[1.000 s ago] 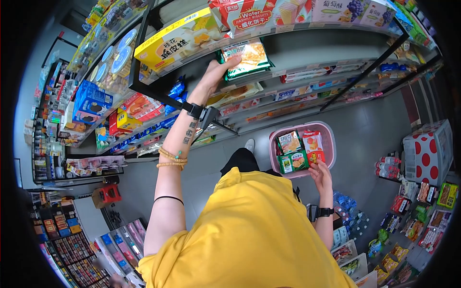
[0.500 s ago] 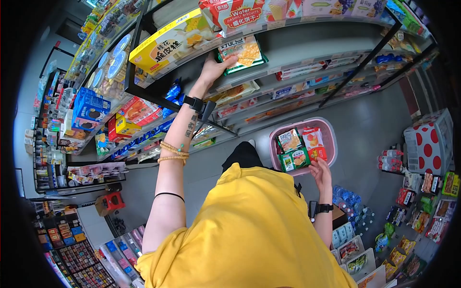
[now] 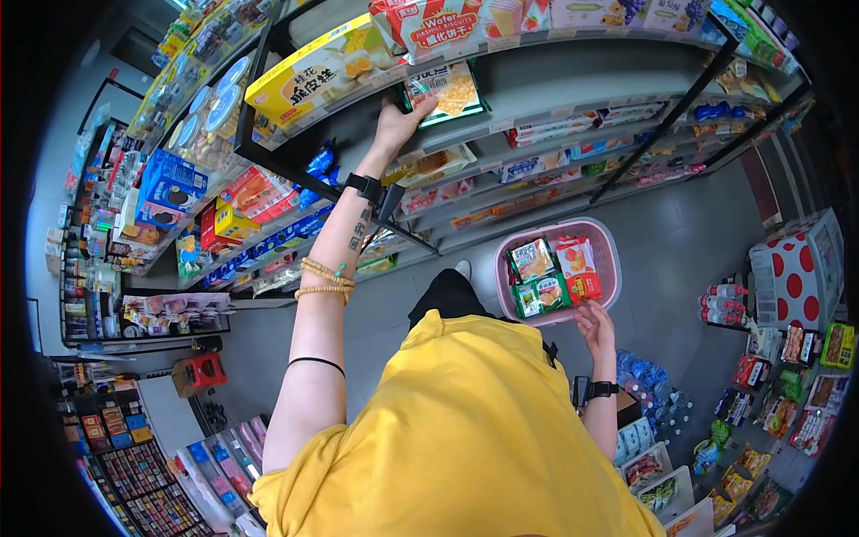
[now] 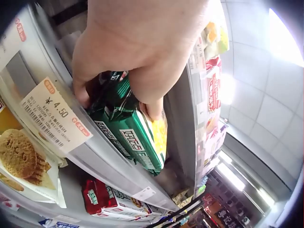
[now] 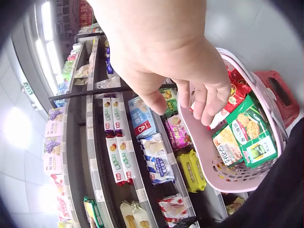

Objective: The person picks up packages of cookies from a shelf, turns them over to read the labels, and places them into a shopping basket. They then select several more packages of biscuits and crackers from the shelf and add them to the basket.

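On a shelf in the head view, my left hand (image 3: 400,125) grips a green packet of crackers (image 3: 458,94). Its thumb lies over the printed face. The left wrist view shows the fingers around the end of the green wrapper (image 4: 130,137), partly hiding it. My right hand (image 3: 598,333) hangs loosely at the near rim of a pink basket (image 3: 611,259), holding nothing, its fingers relaxed. Inside the basket lie a red packet (image 3: 577,264) and green-edged biscuit packets (image 3: 541,295). The right wrist view shows the right fingertips (image 5: 207,118) over the basket's rim.
A yellow cake box (image 3: 318,76) and red wafer packs (image 3: 438,27) stand on the shelf above. A black shelf post (image 3: 667,121) rises to the right. Bottled water packs (image 3: 653,385) and a spotted box (image 3: 795,282) sit on the floor at right.
The head view has shifted slightly. My left hand keeps its grip on the cracker packet, whose face has tilted a little. The right hand stays by the basket.
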`<state>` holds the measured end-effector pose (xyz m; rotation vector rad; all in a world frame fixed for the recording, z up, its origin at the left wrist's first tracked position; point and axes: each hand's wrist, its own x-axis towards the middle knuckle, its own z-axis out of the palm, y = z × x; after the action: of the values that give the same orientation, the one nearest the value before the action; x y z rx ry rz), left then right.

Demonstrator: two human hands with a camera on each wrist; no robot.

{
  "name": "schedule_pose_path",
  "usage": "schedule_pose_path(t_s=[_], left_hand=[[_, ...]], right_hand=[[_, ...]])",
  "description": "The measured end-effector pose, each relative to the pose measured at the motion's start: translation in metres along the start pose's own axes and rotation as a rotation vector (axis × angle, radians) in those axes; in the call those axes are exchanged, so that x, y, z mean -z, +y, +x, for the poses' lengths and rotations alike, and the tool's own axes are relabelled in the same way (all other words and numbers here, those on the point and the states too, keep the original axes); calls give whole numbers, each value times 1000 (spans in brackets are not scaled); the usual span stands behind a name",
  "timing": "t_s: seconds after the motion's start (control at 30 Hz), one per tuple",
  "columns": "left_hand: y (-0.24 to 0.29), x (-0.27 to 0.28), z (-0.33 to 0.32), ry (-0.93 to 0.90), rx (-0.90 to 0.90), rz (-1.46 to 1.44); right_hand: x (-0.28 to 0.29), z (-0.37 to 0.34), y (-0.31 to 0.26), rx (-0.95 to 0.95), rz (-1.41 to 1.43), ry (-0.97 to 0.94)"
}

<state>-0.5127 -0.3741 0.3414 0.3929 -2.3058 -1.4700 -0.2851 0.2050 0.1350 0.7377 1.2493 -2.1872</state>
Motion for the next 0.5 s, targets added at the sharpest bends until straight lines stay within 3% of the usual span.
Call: schedule_pose_path(t_s=[0.07, 0.17, 0.27, 0.37, 0.5], left_hand=[[33, 2, -20, -28, 32, 55], [-12, -1, -1, -99, -37, -38], [18, 1, -22, -15, -70, 115], [20, -5, -31, 138, -181, 164], [21, -8, -32, 203, -217, 154]], right_hand=[[4, -1, 3, -6, -1, 14], [9, -1, 6, -15, 4, 21], [14, -4, 8, -18, 13, 16], [18, -7, 9, -15, 12, 13], [19, -12, 9, -15, -2, 28]])
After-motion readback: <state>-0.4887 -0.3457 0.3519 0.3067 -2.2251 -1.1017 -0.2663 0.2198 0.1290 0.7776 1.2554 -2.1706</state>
